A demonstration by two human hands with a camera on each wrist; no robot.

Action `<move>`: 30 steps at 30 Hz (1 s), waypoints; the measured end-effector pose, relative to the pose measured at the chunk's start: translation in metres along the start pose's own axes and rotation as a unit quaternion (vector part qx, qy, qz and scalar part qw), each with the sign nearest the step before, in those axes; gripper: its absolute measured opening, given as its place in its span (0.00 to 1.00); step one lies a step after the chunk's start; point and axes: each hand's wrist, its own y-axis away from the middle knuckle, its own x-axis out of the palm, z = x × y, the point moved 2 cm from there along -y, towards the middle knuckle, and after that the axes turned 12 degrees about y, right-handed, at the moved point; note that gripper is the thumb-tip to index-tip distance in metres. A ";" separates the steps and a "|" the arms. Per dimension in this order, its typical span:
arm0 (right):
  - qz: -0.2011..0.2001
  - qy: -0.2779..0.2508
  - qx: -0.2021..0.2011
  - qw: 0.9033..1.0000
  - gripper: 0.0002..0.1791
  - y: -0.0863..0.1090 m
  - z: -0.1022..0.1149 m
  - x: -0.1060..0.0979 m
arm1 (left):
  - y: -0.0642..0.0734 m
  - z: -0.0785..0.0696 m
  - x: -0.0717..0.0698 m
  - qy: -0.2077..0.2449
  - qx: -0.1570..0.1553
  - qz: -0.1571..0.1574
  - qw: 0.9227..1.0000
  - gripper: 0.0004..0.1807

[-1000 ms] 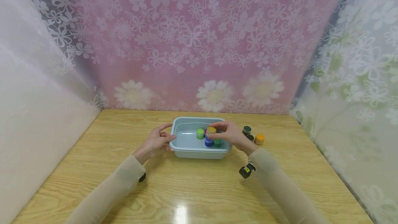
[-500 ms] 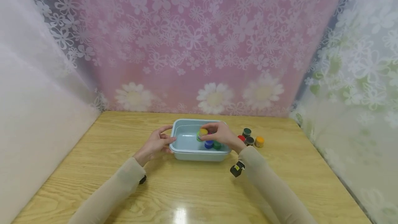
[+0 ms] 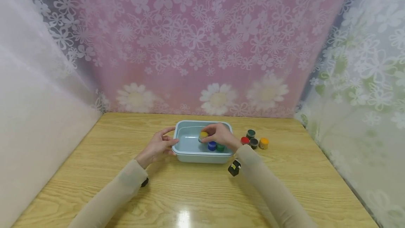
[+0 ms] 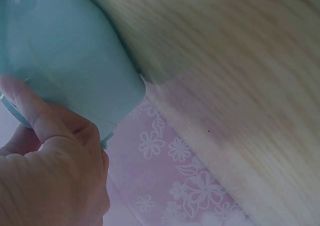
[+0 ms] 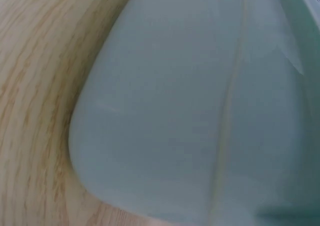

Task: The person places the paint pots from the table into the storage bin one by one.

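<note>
A pale blue plastic basin [image 3: 202, 158] stands on the wooden table. My left hand [image 3: 158, 146] grips its left rim, thumb over the edge and fingers outside; the left wrist view shows the same hold on the basin's wall [image 4: 95, 61]. Inside the basin, my right hand [image 3: 219, 135] pinches a small jar with a yellow lid [image 3: 203, 135] between thumb and fingers. A blue jar [image 3: 212, 146] and a green jar [image 3: 220, 147] sit in the basin below that hand. The right wrist view holds only the basin's outer side [image 5: 160, 111], with the hand out of sight.
To the right of the basin several jars stand on the table [image 3: 196, 192]: a dark green one [image 3: 251, 134], a red one [image 3: 245, 140], a black one [image 3: 254, 143] and an orange one [image 3: 264, 143]. A floral curtain [image 3: 202, 45] hangs behind the table.
My right hand has carried the yellow-lidded jar leftward and lower within the basin, from above the blue jar. The light green jar seen earlier is now hidden. My left hand keeps its hold.
</note>
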 end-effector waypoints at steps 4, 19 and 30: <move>0.004 0.010 -0.001 1.000 0.27 -0.003 -0.001 0.003 | 0.001 0.000 -0.001 -0.006 0.003 0.003 1.000 0.37; 0.016 0.076 -0.002 0.997 0.22 -0.009 -0.005 0.009 | 0.000 0.000 0.000 0.008 -0.001 -0.004 1.000 0.35; 0.017 0.114 -0.003 0.993 0.21 -0.007 -0.005 0.011 | 0.002 0.000 0.001 0.000 0.001 0.004 1.000 0.36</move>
